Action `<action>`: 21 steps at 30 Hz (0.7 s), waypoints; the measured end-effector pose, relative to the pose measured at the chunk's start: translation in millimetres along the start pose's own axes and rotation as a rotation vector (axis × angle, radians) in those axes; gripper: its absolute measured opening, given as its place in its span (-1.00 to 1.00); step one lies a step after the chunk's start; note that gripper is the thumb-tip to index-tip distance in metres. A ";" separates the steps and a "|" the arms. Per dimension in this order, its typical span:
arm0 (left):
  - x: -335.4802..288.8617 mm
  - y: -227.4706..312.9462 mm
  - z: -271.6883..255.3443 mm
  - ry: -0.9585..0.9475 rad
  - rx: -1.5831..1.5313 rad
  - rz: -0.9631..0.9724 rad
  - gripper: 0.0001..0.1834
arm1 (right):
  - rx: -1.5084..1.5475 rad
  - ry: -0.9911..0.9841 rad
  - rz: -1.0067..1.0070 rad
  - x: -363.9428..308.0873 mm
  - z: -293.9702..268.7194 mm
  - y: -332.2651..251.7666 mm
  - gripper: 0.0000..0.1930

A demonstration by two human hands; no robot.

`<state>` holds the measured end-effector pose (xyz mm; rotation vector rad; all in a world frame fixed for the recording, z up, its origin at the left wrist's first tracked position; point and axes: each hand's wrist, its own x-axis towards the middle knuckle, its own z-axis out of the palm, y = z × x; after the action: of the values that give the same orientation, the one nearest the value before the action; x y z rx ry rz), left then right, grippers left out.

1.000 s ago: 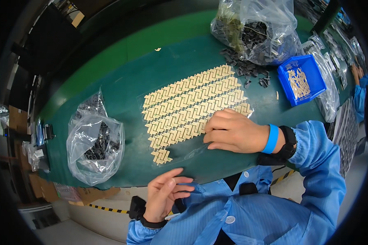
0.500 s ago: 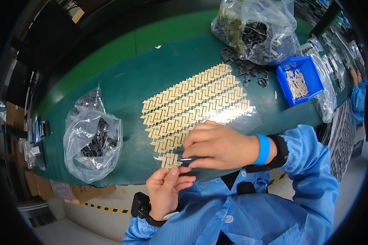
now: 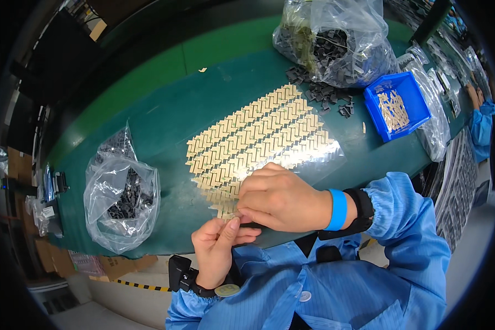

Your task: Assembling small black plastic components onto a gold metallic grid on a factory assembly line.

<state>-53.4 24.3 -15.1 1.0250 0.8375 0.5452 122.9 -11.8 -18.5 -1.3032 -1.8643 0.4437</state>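
My left hand (image 3: 215, 247) is closed in a pinch at the table's near edge. Between its thumb and forefinger is a small black piece (image 3: 246, 219), mostly hidden by the fingers. Reaching in from the right, my right hand (image 3: 283, 201) has its fingertips bunched against the left thumb tip; whatever they pinch is too small and covered to make out. Just beyond both hands lies a clear sheet (image 3: 335, 157) bearing rows of tan, angular stickers (image 3: 258, 124). The right hand covers part of its near rows.
A clear bag of black pieces (image 3: 124, 198) lies left. Farther right stands a larger bag (image 3: 335, 47), with loose black pieces (image 3: 327, 94) spilled before it. A blue bin (image 3: 399, 107) holds tan bits. Another person's sleeve (image 3: 483, 129) shows far right.
My right hand has moved left and drawn its fingertips in against my left thumb, covering more of the black piece. The view has shifted slightly.
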 end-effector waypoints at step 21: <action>15.1 0.4 23.6 0.166 1.118 1.234 -0.65 | 0.736 0.185 0.465 -12.7 -20.4 -23.6 -0.88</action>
<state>-25.4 23.4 -13.7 2.5930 0.5285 1.2505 125.9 -36.0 4.7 -1.1823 -1.0589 1.0901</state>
